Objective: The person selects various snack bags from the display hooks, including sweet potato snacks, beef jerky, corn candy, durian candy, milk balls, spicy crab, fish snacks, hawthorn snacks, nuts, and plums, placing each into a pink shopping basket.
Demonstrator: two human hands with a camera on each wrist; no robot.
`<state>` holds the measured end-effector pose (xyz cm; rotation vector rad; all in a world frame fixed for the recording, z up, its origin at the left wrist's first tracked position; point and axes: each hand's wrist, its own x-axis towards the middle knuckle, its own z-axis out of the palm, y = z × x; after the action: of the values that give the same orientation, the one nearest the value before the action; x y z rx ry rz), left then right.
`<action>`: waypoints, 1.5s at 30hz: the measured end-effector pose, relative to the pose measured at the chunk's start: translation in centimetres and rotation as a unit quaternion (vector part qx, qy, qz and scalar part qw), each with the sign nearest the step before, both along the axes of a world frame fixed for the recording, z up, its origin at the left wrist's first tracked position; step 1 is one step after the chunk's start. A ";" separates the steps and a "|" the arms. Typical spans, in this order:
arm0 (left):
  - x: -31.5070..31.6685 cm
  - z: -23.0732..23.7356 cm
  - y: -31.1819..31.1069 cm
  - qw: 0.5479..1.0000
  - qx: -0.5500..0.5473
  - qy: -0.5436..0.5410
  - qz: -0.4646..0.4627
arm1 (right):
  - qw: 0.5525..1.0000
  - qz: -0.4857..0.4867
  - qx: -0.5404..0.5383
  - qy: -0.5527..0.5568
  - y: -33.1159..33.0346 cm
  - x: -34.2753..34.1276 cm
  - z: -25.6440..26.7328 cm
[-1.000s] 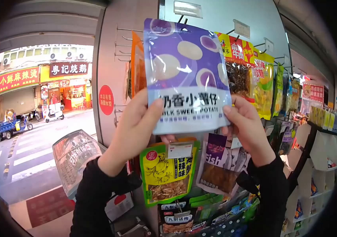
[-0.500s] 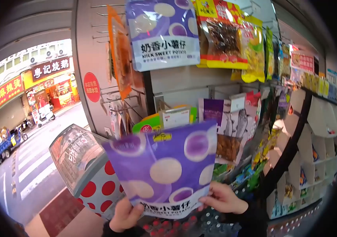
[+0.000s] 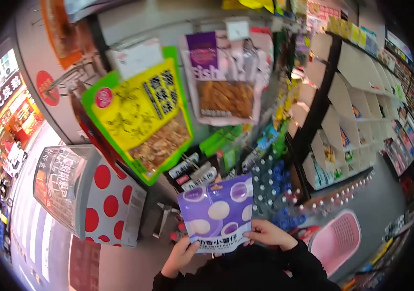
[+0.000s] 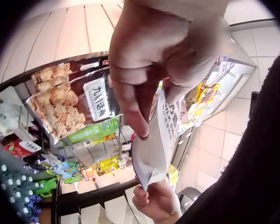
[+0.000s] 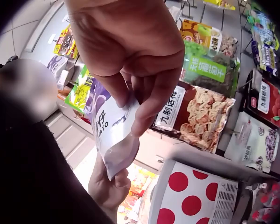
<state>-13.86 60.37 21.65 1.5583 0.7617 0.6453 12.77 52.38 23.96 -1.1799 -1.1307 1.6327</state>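
Note:
A purple and white snack bag is held low in front of the body, its printed front facing up toward the head camera. The left hand pinches its lower left corner, thumb on the front. At the lower right edge the right hand pinches it the same way. In the left wrist view the left hand grips one side of the bag, with the right hand beyond. The right wrist view shows the right hand gripping the bag, with the left hand below.
A yellow-green snack bag and a fish snack bag hang on the rack ahead. To the left stands a bin with red dots. A pink basket is on the floor at the right, below pale shelf compartments.
Both hands have brought the purple bag down from the upper rack, lower and nearer the body. The head view has tilted down and turned right, bringing the pink basket into view.

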 end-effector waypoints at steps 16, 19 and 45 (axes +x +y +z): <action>25.6 -4.6 -11.6 0.889 -0.275 0.047 -0.364 | 0.957 -0.286 -0.024 -0.029 -24.9 16.1 -6.0; 31.8 -5.4 -15.5 0.852 -0.314 0.085 -0.410 | 0.931 -0.359 -0.058 0.036 -30.7 18.7 -8.4; 40.2 -19.5 -22.0 0.820 -0.271 0.392 -0.316 | 0.671 -0.597 -0.253 0.361 -41.0 23.9 -40.6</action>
<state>26.31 38.40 2.15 1.3747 0.8412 -0.7181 36.69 11.37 -16.68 -1.0014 0.6408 1.0558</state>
